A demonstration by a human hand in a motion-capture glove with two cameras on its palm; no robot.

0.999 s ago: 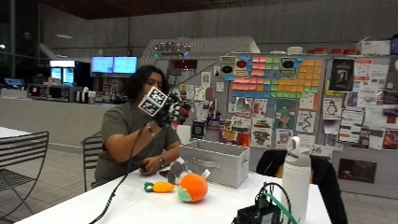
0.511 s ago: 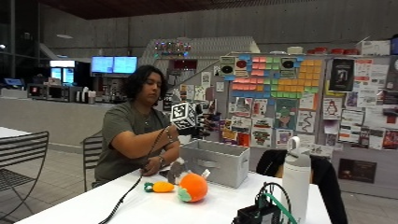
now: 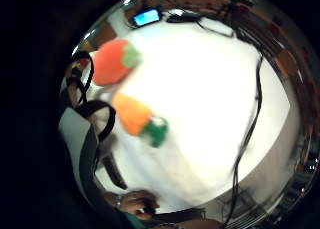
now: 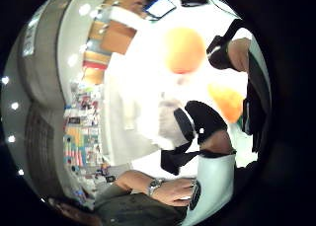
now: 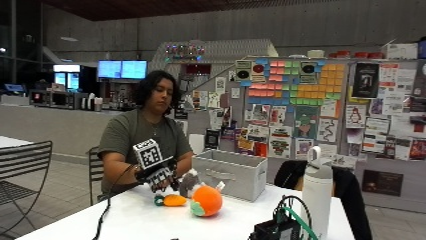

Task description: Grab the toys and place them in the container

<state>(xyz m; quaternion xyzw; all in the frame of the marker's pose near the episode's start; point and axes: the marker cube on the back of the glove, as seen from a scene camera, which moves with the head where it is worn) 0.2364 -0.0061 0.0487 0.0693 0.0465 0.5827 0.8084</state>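
White surface [image 5: 133,220]: a person sits behind it, at its far edge.

Grip: black-gloved right hand [image 5: 160,176], lowered just above the surface, directly over the toys. Whether its fingers are spread or curled cannot be told; nothing is seen pinched in it.

Small orange plush carrot with green top [image 5: 172,200]: lies flat on the surface, just below the gloved hand. In the little finger side palm view the same carrot [image 3: 137,118] lies close under the palm, green end away from the glove straps.

Round orange plush fruit with green leaf collar [image 5: 206,201]: on the surface at 3 o'clock of the carrot, just beside it; seen also in the palm view [image 3: 112,60].

Grey and white plush toy [image 5: 190,181]: behind the round fruit, at about 12 o'clock of it, near the gloved hand; details unclear.

Grey rectangular fabric container [image 5: 229,172]: open-topped, at 2 o'clock of the toys, near them, on the far side of the surface.

Tall white bottle with loop handle [image 5: 317,190]: upright, at 3 o'clock, well apart from the toys.

Black device with green cable [image 5: 283,230]: near edge, in front of the bottle.
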